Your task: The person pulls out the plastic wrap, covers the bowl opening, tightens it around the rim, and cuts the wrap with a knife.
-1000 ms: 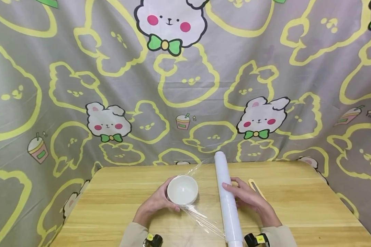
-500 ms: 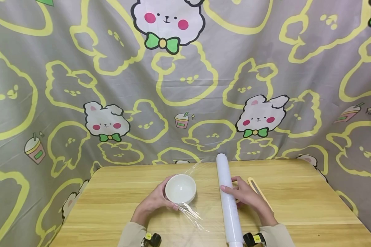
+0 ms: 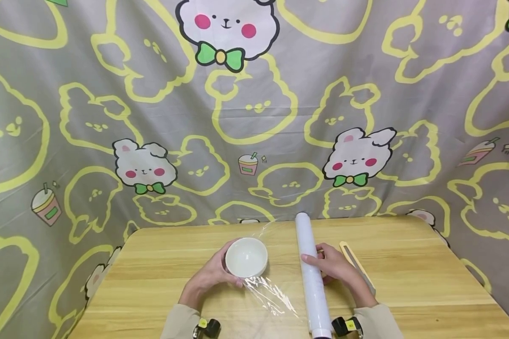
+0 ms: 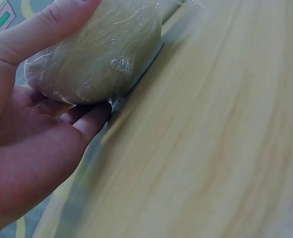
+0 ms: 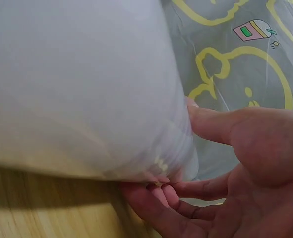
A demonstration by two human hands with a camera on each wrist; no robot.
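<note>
In the head view a white bowl (image 3: 246, 258) is tilted slightly, and my left hand (image 3: 212, 272) grips its left side. Thumb and fingers spread around the bowl's outside; crinkled cling film (image 4: 111, 54) covers that outside in the left wrist view. From the bowl a thin clear sheet of film (image 3: 275, 296) stretches right, to a long white cling film roll (image 3: 314, 278). My right hand (image 3: 337, 266) grips this roll from its right side, thumb on top and fingers curled underneath. Close up in the right wrist view, the roll (image 5: 87, 94) hides part of those fingers.
A yellow utility knife (image 3: 356, 263) lies on the wooden table (image 3: 415, 268), just right of my right forearm. Behind the table hangs a grey curtain (image 3: 280, 150) with cartoon rabbits. Both wrists carry small black cameras (image 3: 212, 328).
The head view has shifted slightly. The roll has come a little nearer to me, its near end now showing. More of the knife shows beside my right forearm. Both grips stay.
</note>
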